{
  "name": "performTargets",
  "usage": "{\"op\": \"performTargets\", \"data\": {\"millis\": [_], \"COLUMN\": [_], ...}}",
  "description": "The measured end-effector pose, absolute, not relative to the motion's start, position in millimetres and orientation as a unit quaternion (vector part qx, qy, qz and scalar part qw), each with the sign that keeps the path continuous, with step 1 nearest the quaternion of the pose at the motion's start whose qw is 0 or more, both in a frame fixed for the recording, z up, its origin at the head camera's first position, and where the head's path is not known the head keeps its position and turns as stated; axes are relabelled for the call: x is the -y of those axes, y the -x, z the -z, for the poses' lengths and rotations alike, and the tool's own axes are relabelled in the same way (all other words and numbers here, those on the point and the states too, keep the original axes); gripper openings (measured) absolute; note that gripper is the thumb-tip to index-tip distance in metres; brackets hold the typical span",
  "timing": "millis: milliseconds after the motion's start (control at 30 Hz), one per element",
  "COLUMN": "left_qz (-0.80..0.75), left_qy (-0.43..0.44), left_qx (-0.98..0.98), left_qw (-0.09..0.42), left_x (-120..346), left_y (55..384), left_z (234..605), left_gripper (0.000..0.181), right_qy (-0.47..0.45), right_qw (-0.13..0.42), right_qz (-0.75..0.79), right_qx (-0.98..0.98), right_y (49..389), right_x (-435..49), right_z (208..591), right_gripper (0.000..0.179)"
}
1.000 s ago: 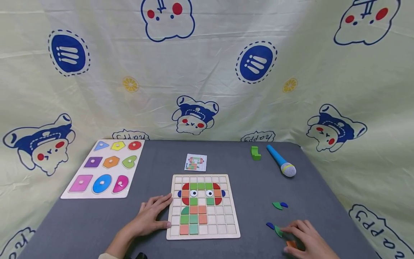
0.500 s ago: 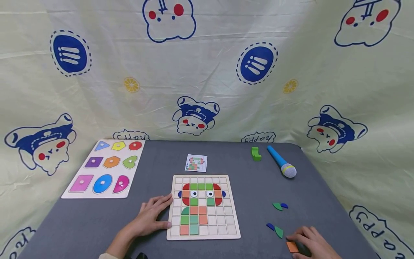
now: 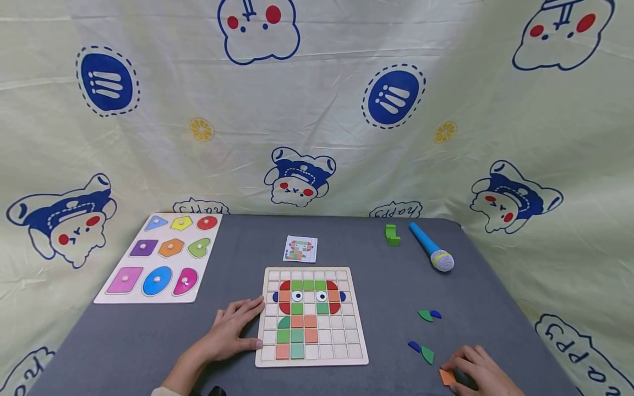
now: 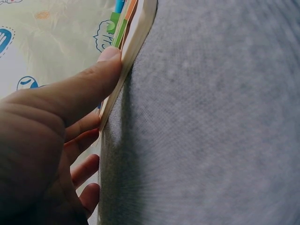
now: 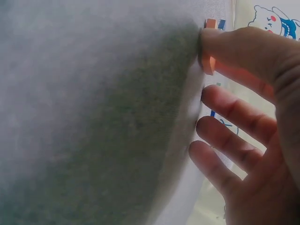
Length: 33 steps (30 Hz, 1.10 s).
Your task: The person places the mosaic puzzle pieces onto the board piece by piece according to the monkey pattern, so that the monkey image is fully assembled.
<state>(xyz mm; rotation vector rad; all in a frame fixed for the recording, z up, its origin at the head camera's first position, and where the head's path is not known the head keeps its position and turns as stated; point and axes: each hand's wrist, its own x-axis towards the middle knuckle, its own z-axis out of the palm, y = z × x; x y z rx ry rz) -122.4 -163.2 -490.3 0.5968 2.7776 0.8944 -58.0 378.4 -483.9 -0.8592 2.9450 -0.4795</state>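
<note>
My left hand [image 3: 230, 329] rests at the left edge of a wooden grid board [image 3: 342, 360], thumb near the lower corner and fingers stretched higher up. In the left wrist view the thumb [image 4: 110, 55] touches the rim of the board. On the grid lie square and rounded tiles in red, green and orange, with two eye tiles [image 3: 297, 296] and blue half-rounds at the sides. At the lower right my right hand [image 3: 477, 371] pinches an orange square tile [image 3: 447, 377] low at the table. In the right wrist view the thumb presses that orange tile [image 5: 210, 65], other fingers loosely spread.
Left of the right hand lie two green quarter-round tiles [image 3: 427, 355] and two blue half-round tiles [image 3: 414, 346]. Behind the board is a picture card [image 3: 300, 249]. A shape puzzle [image 3: 185, 263] lies back left; a green block [image 3: 392, 235] and toy microphone [image 3: 430, 247] lie back right.
My right hand has drawn back right and down, away from the lower green quarter-round, and now holds the orange tile, tilted slightly. The left hand and board stay put.
</note>
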Motion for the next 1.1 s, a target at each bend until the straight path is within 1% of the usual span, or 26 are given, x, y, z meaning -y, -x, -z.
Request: {"op": "performTargets", "data": {"millis": [133, 267, 367, 500, 600, 700, 900, 933, 1100], "left_qz": [-0.3, -0.299, -0.299, -0.299, -0.297, -0.296, -0.292, -0.292, -0.292], "left_qy": [-0.196, -0.191, -0.191, -0.194, -0.196, -0.197, -0.197, -0.196, -0.192], "left_qx": [-0.93, -0.931, -0.931, -0.93, -0.93, -0.931, -0.932, -0.932, -0.933], "left_qw": [0.085, 0.089, 0.088, 0.087, 0.087, 0.087, 0.085, 0.085, 0.088], "left_x": [163.0, 162.8, 162.6, 162.4, 162.3, 161.7, 160.4, 160.4, 160.6], "left_y": [122.5, 122.5, 122.4, 122.0, 122.0, 122.2, 122.5, 122.5, 122.3], "left_z": [489.5, 488.6, 488.1, 488.5, 488.8, 488.8, 486.6, 486.3, 485.6], "left_gripper": [0.082, 0.083, 0.083, 0.083, 0.083, 0.083, 0.083, 0.083, 0.083], "right_qy": [0.281, 0.292, 0.287, 0.302, 0.322, 0.328, 0.363, 0.367, 0.372], "right_qw": [0.006, -0.013, 0.0, -0.013, -0.046, -0.054, -0.102, -0.104, -0.076], "right_qz": [0.149, 0.15, 0.152, 0.155, 0.152, 0.143, 0.131, 0.129, 0.112], "right_qx": [-0.948, -0.945, -0.946, -0.94, -0.933, -0.932, -0.917, -0.915, -0.918], "right_y": [59.9, 63.2, 67.0, 72.4, 76.3, 80.3, 88.5, 89.4, 92.0], "right_x": [-368.4, -347.8, -328.3, -300.9, -278.9, -255.1, -211.4, -205.1, -174.9], "right_z": [477.3, 466.0, 455.9, 449.8, 451.5, 452.3, 457.0, 457.4, 459.1], "right_gripper": [0.017, 0.017, 0.017, 0.017, 0.018, 0.02, 0.021, 0.021, 0.02]}}
